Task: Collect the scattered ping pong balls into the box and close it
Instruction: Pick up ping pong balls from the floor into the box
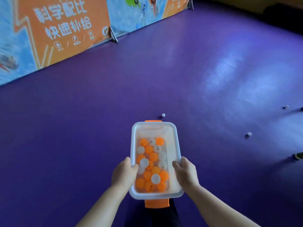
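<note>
Box [174, 136], lid off, holds orange and white balls [151, 164]; left hand [124, 175] and right hand [186, 172] grip its long rims. Three white balls [163, 115] on floor [82, 128].

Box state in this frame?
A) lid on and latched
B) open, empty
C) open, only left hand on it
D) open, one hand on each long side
D: the box has no lid, balls show inside, and the left hand and right hand each grip a long rim.
</note>
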The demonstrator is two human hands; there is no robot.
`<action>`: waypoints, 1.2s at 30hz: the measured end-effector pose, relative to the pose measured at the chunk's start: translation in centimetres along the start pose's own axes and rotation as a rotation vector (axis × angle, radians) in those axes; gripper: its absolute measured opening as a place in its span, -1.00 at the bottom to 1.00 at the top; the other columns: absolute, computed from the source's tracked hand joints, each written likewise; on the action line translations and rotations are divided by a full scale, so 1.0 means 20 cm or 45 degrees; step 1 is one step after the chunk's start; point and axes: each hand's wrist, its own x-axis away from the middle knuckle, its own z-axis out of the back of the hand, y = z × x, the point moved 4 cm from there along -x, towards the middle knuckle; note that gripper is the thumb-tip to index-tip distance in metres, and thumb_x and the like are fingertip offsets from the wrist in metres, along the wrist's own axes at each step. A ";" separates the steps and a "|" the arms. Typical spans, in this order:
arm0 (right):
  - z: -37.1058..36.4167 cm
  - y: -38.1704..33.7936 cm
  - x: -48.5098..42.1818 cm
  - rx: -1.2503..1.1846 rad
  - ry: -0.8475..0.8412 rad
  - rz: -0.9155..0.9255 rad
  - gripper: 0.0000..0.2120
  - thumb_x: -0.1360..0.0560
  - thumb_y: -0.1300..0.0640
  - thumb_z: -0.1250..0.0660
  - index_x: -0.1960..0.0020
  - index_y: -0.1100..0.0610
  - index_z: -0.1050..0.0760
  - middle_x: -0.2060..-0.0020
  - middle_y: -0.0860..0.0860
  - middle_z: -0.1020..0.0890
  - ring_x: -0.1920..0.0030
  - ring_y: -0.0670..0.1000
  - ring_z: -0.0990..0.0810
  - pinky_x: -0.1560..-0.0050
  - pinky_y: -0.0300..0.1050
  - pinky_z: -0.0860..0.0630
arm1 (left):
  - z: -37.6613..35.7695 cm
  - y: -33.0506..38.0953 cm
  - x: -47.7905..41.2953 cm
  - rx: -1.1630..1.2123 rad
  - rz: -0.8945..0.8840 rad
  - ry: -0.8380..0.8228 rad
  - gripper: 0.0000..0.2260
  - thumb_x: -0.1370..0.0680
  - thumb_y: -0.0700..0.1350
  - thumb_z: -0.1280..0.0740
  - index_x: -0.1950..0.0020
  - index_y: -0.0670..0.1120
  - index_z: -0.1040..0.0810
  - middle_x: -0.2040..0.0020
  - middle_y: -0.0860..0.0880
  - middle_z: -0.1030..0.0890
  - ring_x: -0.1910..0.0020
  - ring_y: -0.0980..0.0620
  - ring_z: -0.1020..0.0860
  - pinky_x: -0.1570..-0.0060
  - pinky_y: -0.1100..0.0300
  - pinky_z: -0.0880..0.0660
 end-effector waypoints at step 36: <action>-0.21 -0.98 -3.42 0.588 -0.427 -0.285 -0.80 -0.54 0.09 -0.13 -0.14 0.05 -0.41 0.10 -0.05 -0.57 0.16 0.03 -0.55 0.22 -0.12 -0.46 | 0.04 1.14 -3.19 0.027 0.503 0.069 -0.80 -0.49 -0.20 -0.26 0.29 -0.15 -0.29 0.37 -0.09 -0.40 0.42 -0.07 -0.32 0.45 0.16 -0.18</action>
